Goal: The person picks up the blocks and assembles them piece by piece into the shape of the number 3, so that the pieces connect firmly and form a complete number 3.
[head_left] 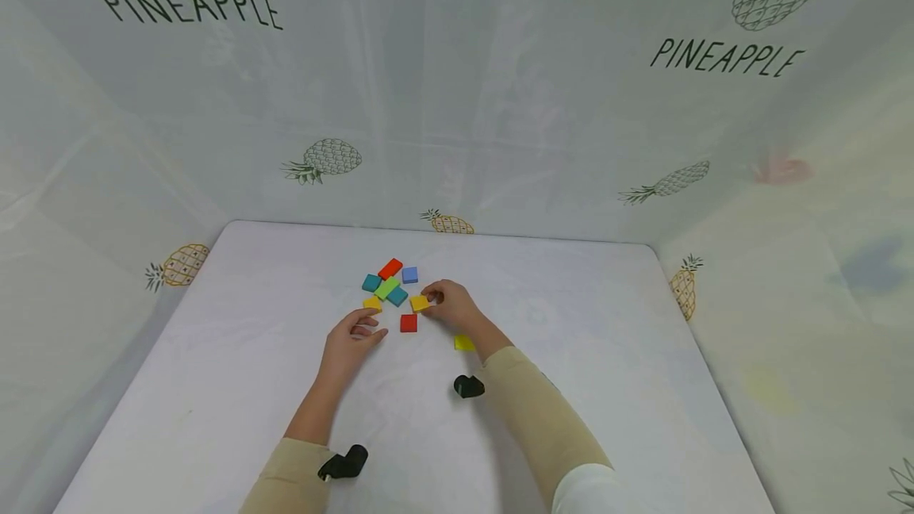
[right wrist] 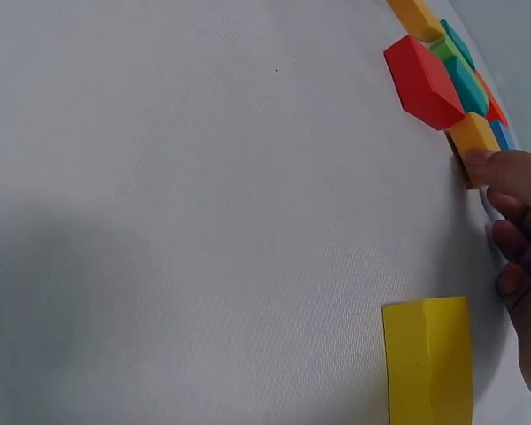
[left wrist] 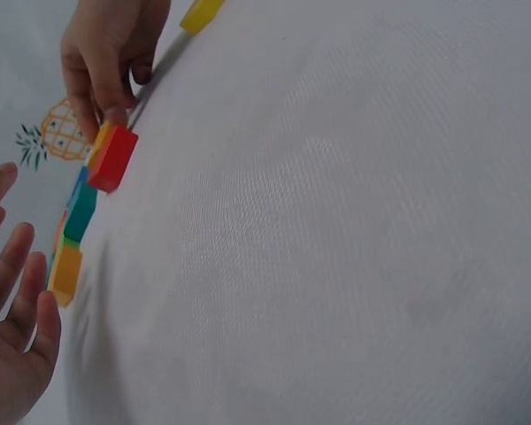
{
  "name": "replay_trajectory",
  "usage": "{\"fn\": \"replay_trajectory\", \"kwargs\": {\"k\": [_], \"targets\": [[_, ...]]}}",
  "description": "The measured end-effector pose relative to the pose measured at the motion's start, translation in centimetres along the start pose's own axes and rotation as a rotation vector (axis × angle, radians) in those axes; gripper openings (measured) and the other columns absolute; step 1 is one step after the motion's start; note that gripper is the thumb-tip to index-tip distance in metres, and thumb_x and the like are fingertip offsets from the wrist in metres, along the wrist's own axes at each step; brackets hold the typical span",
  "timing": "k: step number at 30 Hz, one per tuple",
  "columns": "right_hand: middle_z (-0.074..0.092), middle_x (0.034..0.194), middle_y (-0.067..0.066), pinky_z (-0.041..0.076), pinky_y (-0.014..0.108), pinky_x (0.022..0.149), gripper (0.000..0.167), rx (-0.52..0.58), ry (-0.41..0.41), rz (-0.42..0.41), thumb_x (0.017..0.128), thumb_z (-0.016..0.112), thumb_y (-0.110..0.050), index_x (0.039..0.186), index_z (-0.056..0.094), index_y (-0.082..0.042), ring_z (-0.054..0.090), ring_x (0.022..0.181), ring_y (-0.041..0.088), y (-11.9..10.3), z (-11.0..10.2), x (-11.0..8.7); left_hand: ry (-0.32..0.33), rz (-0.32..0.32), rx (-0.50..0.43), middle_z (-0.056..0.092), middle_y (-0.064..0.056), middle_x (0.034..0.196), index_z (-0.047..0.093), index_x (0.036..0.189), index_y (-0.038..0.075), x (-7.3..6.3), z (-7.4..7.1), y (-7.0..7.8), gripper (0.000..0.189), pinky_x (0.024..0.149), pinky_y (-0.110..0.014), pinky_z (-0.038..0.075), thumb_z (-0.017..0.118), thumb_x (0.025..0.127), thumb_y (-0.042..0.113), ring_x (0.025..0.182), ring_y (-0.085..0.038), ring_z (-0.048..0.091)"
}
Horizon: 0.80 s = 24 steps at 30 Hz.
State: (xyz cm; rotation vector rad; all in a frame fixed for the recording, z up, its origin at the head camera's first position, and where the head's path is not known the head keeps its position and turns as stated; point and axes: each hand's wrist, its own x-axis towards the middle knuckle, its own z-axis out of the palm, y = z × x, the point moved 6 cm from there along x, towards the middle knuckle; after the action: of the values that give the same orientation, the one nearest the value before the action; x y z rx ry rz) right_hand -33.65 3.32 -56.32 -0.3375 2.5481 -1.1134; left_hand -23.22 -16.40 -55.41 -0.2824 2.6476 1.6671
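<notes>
My right hand (head_left: 455, 306) pinches an orange-yellow block (right wrist: 474, 142) between thumb and fingers, low over the white table (head_left: 236, 387). Right beside that block stands a red block (head_left: 408, 324). My left hand (head_left: 350, 346) has its fingers spread loosely and holds nothing; its fingertips are close to another orange-yellow block (head_left: 372, 304). Behind the hands, a loose cluster takes in a light green block (head_left: 387, 288), two teal blocks (head_left: 371, 283), an orange-red block (head_left: 389, 268) and a blue block (head_left: 410, 275).
A bright yellow block (right wrist: 429, 363) lies apart from the cluster, near the right wrist. Black wrist-worn devices (head_left: 469, 386) stick out from both sleeves. A pale curtain (head_left: 457, 101) printed with pineapples hangs behind the table and along its sides.
</notes>
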Motion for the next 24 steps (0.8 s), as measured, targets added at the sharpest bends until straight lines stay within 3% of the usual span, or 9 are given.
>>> {"fn": "replay_trajectory", "kwargs": {"k": [10, 24], "targets": [[0.059, 0.094, -0.003, 0.048, 0.026, 0.077, 0.032, -0.017, 0.049, -0.012, 0.083, 0.079, -0.016, 0.113, 0.068, -0.015, 0.053, 0.089, 0.018, 0.6, -1.9, -2.0, -0.047, 0.01, -0.03, 0.064, -0.006, 0.109, 0.062, 0.128, 0.013, -0.3, 1.9, 1.7, 0.044, 0.084, -0.036, 0.051, 0.075, 0.087, 0.019, 0.097, -0.023, 0.058], [0.06, 0.095, -0.003, 0.047, 0.029, 0.076, 0.032, -0.027, 0.105, -0.022, 0.082, 0.079, -0.014, 0.113, 0.07, -0.011, 0.053, 0.085, 0.017, 3.2, -5.6, -5.1, -0.137, 0.078, -0.004, 0.064, -0.008, 0.103, 0.064, 0.125, 0.009, -0.4, 5.8, 4.4, 0.043, 0.079, -0.031, 0.05, 0.077, 0.085, 0.019, 0.089, -0.022, 0.055]]}}
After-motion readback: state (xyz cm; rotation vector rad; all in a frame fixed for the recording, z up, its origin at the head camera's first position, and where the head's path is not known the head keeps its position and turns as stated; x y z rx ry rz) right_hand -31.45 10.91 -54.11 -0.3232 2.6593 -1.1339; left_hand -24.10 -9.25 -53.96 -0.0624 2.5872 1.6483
